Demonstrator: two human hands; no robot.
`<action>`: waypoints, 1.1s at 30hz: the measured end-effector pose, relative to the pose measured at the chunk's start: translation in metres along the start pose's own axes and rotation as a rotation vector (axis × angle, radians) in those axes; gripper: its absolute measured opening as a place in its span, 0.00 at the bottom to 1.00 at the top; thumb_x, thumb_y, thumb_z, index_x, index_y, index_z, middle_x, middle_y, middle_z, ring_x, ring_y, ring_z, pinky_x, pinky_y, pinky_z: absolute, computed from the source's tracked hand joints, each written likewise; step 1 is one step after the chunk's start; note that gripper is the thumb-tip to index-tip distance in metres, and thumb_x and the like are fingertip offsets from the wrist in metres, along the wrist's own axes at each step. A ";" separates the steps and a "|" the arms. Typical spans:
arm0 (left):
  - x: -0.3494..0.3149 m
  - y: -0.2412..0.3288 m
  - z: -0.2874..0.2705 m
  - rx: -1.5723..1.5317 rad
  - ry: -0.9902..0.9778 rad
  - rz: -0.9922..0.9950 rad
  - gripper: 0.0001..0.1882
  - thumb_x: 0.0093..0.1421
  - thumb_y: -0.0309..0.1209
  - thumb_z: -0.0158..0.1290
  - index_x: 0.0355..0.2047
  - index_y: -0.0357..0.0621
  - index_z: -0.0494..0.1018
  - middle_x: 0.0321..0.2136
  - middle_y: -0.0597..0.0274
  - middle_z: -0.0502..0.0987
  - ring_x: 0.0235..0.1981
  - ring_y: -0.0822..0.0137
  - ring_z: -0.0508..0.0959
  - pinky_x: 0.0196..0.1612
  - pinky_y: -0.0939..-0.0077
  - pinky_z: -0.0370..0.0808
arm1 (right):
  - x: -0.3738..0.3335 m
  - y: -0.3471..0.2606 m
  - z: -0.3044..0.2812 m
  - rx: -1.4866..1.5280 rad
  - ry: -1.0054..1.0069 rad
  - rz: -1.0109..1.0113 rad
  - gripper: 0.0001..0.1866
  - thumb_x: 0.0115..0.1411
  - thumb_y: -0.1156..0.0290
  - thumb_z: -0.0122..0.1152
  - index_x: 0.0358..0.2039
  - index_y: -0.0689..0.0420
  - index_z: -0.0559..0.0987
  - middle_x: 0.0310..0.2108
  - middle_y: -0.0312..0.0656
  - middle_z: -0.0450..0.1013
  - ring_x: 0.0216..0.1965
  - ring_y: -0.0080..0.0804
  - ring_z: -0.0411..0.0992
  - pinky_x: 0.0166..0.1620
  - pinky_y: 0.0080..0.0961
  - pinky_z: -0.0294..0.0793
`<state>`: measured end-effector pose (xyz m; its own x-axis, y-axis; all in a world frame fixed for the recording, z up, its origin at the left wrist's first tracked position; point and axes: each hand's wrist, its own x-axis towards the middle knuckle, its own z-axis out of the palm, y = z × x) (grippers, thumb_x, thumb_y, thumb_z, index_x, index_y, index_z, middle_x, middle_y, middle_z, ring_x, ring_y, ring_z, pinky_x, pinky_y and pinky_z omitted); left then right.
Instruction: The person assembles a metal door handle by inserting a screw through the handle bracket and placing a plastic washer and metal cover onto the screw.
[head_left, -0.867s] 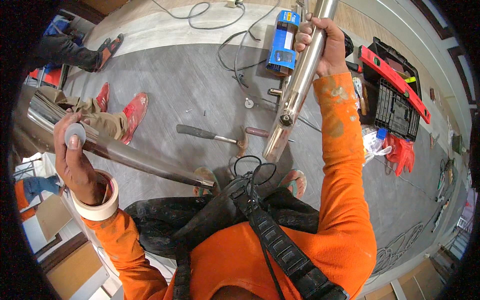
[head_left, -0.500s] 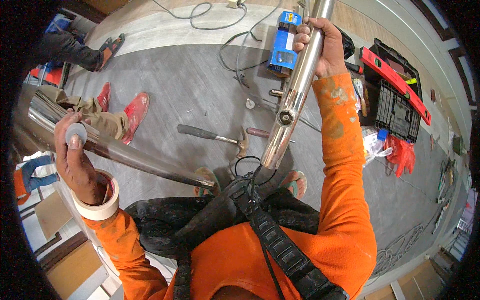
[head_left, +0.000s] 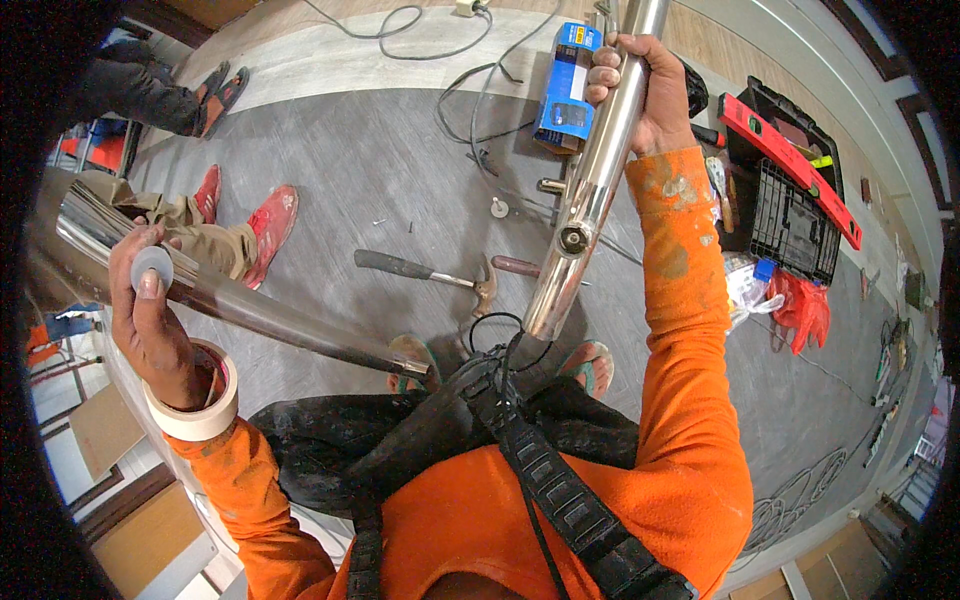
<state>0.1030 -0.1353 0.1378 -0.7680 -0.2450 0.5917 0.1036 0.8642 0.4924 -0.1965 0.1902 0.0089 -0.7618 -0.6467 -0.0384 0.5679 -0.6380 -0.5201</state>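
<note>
My right hand [head_left: 655, 95] is wrapped round a shiny steel tube [head_left: 605, 150], which slants down toward my waist. A short fitting [head_left: 574, 238] with a round hole sits on the tube's side near its lower end. At the left, my left hand [head_left: 150, 330] presses its thumb on a grey round disc [head_left: 152, 266], its fingers behind. Close against those fingers lies a second steel tube [head_left: 290, 325], thicker toward its far end. A roll of masking tape [head_left: 228, 395] hangs round my left wrist.
On the grey floor [head_left: 330, 170] lie a claw hammer [head_left: 420, 271], a small disc [head_left: 499, 208] and cables [head_left: 400, 20]. A blue box [head_left: 568, 85] stands beyond. To the right are a red level [head_left: 790, 172], a black toolbox [head_left: 797, 230] and red gloves [head_left: 803, 312]. People's feet [head_left: 272, 232] stand upper left.
The tube in my right hand has turned very slightly, its fitting shifting a little rightward and down. A blue and orange shape at the far left has drawn back. My left hand has hardly moved.
</note>
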 end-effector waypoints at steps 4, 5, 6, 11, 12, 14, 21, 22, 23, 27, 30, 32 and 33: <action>-0.001 0.001 0.000 -0.029 0.006 -0.032 0.18 0.56 0.34 0.41 0.39 0.30 0.70 0.40 0.51 0.71 0.46 0.61 0.68 0.53 0.70 0.58 | 0.000 -0.002 -0.001 0.088 -0.110 0.042 0.08 0.49 0.68 0.54 0.28 0.57 0.68 0.20 0.37 0.62 0.19 0.25 0.63 0.24 0.26 0.69; -0.002 0.000 0.000 -0.047 0.009 -0.039 0.19 0.56 0.34 0.41 0.39 0.30 0.70 0.40 0.51 0.71 0.46 0.61 0.67 0.53 0.70 0.58 | 0.000 -0.002 -0.003 0.130 -0.191 0.050 0.09 0.49 0.68 0.53 0.29 0.58 0.68 0.20 0.37 0.62 0.20 0.26 0.63 0.25 0.27 0.69; -0.001 0.000 0.003 -0.049 0.007 -0.047 0.19 0.56 0.34 0.41 0.39 0.30 0.70 0.41 0.51 0.70 0.46 0.61 0.67 0.53 0.70 0.58 | -0.001 -0.003 -0.007 0.171 -0.265 0.056 0.10 0.50 0.67 0.52 0.30 0.58 0.68 0.21 0.37 0.62 0.20 0.26 0.63 0.25 0.27 0.69; 0.001 0.009 0.001 -0.028 -0.007 -0.102 0.20 0.56 0.34 0.40 0.40 0.29 0.69 0.42 0.50 0.69 0.48 0.61 0.67 0.54 0.69 0.57 | 0.002 -0.007 -0.012 0.245 -0.640 0.093 0.16 0.51 0.67 0.51 0.38 0.61 0.63 0.26 0.37 0.57 0.22 0.23 0.60 0.27 0.23 0.66; 0.000 0.006 0.000 -0.058 -0.007 -0.138 0.20 0.56 0.35 0.40 0.42 0.30 0.68 0.43 0.51 0.69 0.49 0.60 0.66 0.55 0.69 0.56 | -0.001 -0.007 -0.006 0.234 -0.613 0.115 0.15 0.51 0.65 0.51 0.36 0.61 0.65 0.24 0.37 0.61 0.21 0.24 0.63 0.26 0.23 0.68; -0.003 -0.001 -0.003 -0.086 -0.025 -0.167 0.21 0.57 0.36 0.39 0.44 0.31 0.67 0.46 0.51 0.68 0.51 0.60 0.64 0.56 0.68 0.54 | -0.001 -0.004 -0.002 0.306 -0.645 0.103 0.18 0.52 0.64 0.51 0.39 0.61 0.65 0.26 0.41 0.62 0.22 0.30 0.65 0.27 0.29 0.70; -0.002 -0.007 -0.003 -0.067 -0.054 -0.079 0.21 0.58 0.37 0.39 0.44 0.32 0.67 0.47 0.51 0.68 0.52 0.59 0.64 0.57 0.67 0.53 | -0.005 -0.006 0.001 0.306 -0.668 0.054 0.18 0.51 0.64 0.50 0.40 0.63 0.65 0.25 0.42 0.63 0.21 0.33 0.67 0.25 0.32 0.71; -0.001 -0.008 -0.003 -0.060 -0.056 -0.066 0.21 0.58 0.37 0.40 0.44 0.32 0.67 0.46 0.51 0.68 0.51 0.59 0.64 0.57 0.67 0.53 | -0.004 -0.005 0.003 0.304 -0.685 0.056 0.19 0.51 0.64 0.50 0.40 0.63 0.65 0.25 0.42 0.64 0.20 0.33 0.67 0.25 0.32 0.71; -0.002 -0.006 -0.002 -0.079 -0.039 -0.090 0.21 0.58 0.36 0.40 0.44 0.32 0.67 0.46 0.51 0.68 0.51 0.59 0.64 0.56 0.67 0.54 | -0.005 -0.006 0.006 0.288 -0.674 0.067 0.19 0.51 0.64 0.50 0.40 0.62 0.65 0.25 0.43 0.64 0.21 0.33 0.67 0.25 0.33 0.71; -0.002 -0.002 0.003 -0.076 -0.010 -0.126 0.21 0.57 0.36 0.40 0.44 0.30 0.67 0.46 0.50 0.68 0.50 0.59 0.65 0.56 0.68 0.54 | -0.007 -0.009 0.002 -0.038 -0.357 0.025 0.18 0.51 0.63 0.51 0.40 0.61 0.66 0.25 0.42 0.65 0.21 0.31 0.67 0.25 0.31 0.71; -0.002 -0.003 -0.002 -0.066 -0.008 -0.104 0.22 0.57 0.35 0.40 0.45 0.28 0.66 0.46 0.49 0.68 0.49 0.59 0.65 0.56 0.68 0.55 | -0.008 -0.002 0.003 -0.555 0.278 0.007 0.18 0.47 0.63 0.59 0.34 0.60 0.69 0.24 0.41 0.68 0.20 0.29 0.69 0.23 0.26 0.71; -0.002 -0.003 -0.004 -0.061 -0.025 -0.100 0.22 0.56 0.34 0.39 0.45 0.26 0.65 0.46 0.48 0.68 0.49 0.58 0.66 0.55 0.67 0.56 | -0.008 0.008 -0.011 -0.837 0.374 -0.102 0.15 0.49 0.64 0.57 0.33 0.60 0.69 0.23 0.40 0.68 0.18 0.26 0.67 0.22 0.23 0.70; -0.002 -0.002 -0.003 -0.083 -0.012 -0.110 0.22 0.56 0.34 0.39 0.44 0.27 0.66 0.45 0.48 0.68 0.49 0.58 0.66 0.55 0.68 0.57 | -0.009 0.014 -0.019 -0.976 0.420 -0.154 0.13 0.50 0.65 0.55 0.33 0.59 0.69 0.22 0.39 0.68 0.17 0.25 0.66 0.21 0.22 0.69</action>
<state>0.1065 -0.1383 0.1375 -0.7853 -0.3301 0.5237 0.0701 0.7931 0.6051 -0.1873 0.1953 -0.0139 -0.9558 -0.2735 -0.1081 0.1039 0.0297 -0.9941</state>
